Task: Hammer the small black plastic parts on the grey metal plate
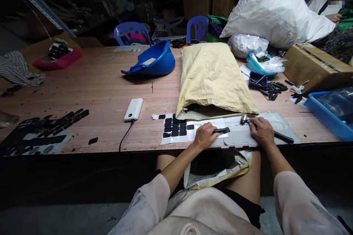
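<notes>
My left hand rests on the table's front edge, fingers closed on a small black bar-shaped part that lies on a grey mat. My right hand is closed round a small hammer, whose metal head sits on the mat and whose black handle sticks out to the right. Just left of my left hand lies a white sheet with several black square pads.
A stuffed tan woven sack lies behind the mat. A white power bank, a blue tipped bowl, black strips at left, a cardboard box and a blue bin at right. Another person sits at far right.
</notes>
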